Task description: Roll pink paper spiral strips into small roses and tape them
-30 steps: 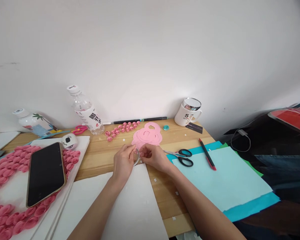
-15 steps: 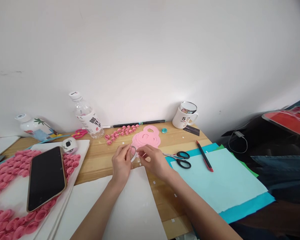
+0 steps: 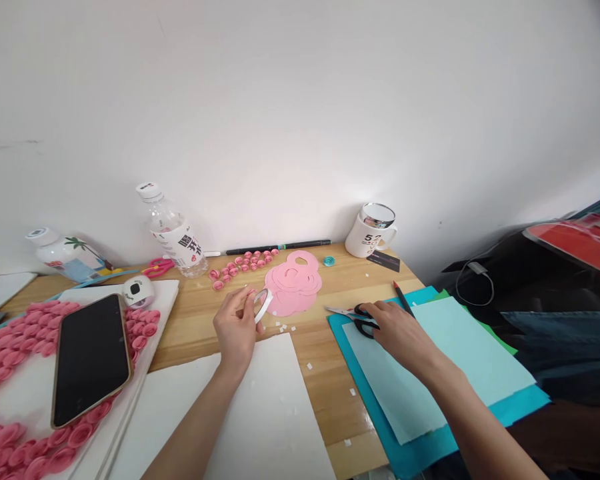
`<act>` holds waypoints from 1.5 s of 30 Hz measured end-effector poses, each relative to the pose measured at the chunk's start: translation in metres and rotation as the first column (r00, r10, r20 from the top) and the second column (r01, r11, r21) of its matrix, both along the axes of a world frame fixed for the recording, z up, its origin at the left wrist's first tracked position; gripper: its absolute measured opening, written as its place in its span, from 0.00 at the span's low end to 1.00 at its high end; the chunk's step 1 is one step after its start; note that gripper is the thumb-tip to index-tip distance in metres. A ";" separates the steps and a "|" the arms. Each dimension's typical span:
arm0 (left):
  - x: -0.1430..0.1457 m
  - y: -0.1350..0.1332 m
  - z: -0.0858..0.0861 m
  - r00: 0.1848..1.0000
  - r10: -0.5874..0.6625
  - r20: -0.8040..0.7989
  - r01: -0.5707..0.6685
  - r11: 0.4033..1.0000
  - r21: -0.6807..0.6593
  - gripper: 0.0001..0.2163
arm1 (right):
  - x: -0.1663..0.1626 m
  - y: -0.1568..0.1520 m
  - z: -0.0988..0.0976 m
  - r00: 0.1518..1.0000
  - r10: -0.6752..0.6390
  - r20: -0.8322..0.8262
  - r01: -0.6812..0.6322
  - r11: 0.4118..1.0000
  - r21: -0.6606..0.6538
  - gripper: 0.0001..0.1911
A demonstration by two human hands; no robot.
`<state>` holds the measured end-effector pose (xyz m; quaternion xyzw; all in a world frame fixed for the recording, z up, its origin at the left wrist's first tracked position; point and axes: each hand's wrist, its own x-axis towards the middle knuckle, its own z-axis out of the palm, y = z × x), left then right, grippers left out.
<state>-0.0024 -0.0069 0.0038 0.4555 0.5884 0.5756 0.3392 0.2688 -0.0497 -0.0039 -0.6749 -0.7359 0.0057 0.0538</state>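
Note:
My left hand (image 3: 234,330) is closed on a narrow roll of white tape (image 3: 264,307), held upright over the table. My right hand (image 3: 400,331) is on the black handles of the scissors (image 3: 364,325), its fingers curled over them; the blades point left toward the table's middle. The scissors lie at the left edge of the light blue paper sheets (image 3: 473,360). Just beyond the tape roll is a pile of pink paper spirals (image 3: 293,283). Small rolled pink paper flowers (image 3: 245,261) stand in rows behind it, with one teal rolled flower (image 3: 329,261) to the right.
A white mug (image 3: 367,237) and a plastic water bottle (image 3: 180,243) stand by the wall. A phone (image 3: 91,360) lies on the board of pink flowers (image 3: 40,327) at left. A white board (image 3: 270,413) lies in front, and a red-black pen (image 3: 403,299) on the blue paper.
My right hand has left the tape roll and moved right onto the scissors. My left hand has shifted slightly left with the roll. More small white bits lie near the pink pile.

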 end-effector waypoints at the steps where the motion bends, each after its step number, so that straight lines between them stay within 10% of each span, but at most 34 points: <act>1: 0.000 0.000 0.000 1.000 0.006 0.001 -0.006 1.000 -0.013 0.11 | 0.000 0.000 -0.002 1.000 0.023 0.003 -0.023 1.000 0.005 0.23; 10: -0.001 0.000 0.002 1.000 0.013 -0.001 -0.013 1.000 0.003 0.11 | 0.004 0.002 0.007 0.889 0.120 -0.442 -0.126 0.992 0.016 0.20; 18: -0.003 0.001 -0.002 1.000 0.031 -0.004 -0.031 0.999 -0.020 0.12 | -0.058 0.011 0.013 0.300 0.037 -0.953 -0.393 0.915 -0.088 0.23; 27: -0.005 0.001 0.002 0.998 0.049 0.031 -0.047 0.998 -0.051 0.12 | -0.108 0.033 0.020 0.706 0.130 -0.696 -0.273 0.957 -0.098 0.22; 45: -0.003 0.000 0.002 0.998 0.053 -0.032 -0.056 0.993 -0.106 0.13 | -0.119 0.039 0.030 0.794 0.154 -0.588 -0.285 0.949 -0.137 0.15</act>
